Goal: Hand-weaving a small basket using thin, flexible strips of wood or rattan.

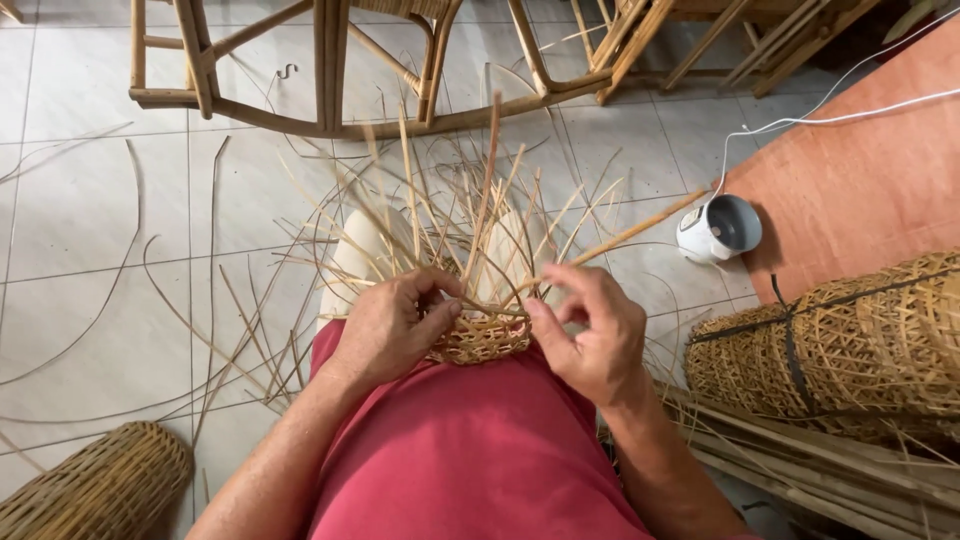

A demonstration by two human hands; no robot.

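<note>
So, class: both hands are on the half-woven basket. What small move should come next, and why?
Probably draw the strand pinched by the right hand down snug against the woven rim of the small basket. The left hand already steadies that rim, and many loose strips stand unwoven above it.

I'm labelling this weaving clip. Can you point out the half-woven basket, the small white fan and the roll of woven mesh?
half-woven basket (482, 338): head view, on its woven rim between the hands.
small white fan (719, 229): head view, on its round housing.
roll of woven mesh (850, 340): head view, on its latticed side.
</note>
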